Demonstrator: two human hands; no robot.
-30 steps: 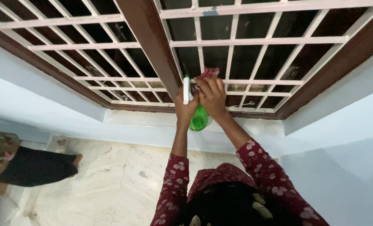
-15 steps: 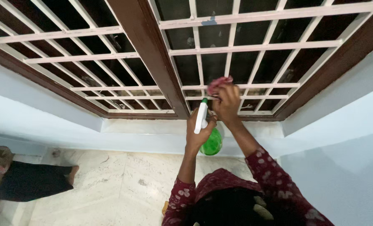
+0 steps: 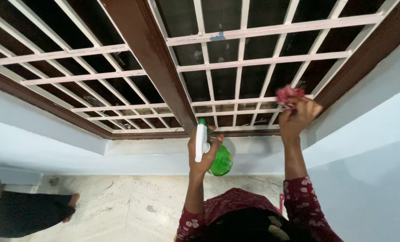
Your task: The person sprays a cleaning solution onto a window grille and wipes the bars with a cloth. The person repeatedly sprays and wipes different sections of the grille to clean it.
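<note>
Wiping is in hand: the right hand (image 3: 298, 117) presses a crumpled pink cloth (image 3: 289, 95), clenched in its grip, against the white metal window grille (image 3: 262, 61) near the frame's lower right corner. The left hand (image 3: 203, 151) grasps a green plastic spray bottle with white trigger (image 3: 213, 154) below the sill; its contents cannot be told. Next likely calls for steady pressure along the bars.

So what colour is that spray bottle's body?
Bright green spray bottle with a white nozzle, in the head view.

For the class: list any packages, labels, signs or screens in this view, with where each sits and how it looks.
Spray bottle: the only package, held in the left hand below the window grille; round green body, white trigger head; no label visible.
No signs or screens show.
</note>
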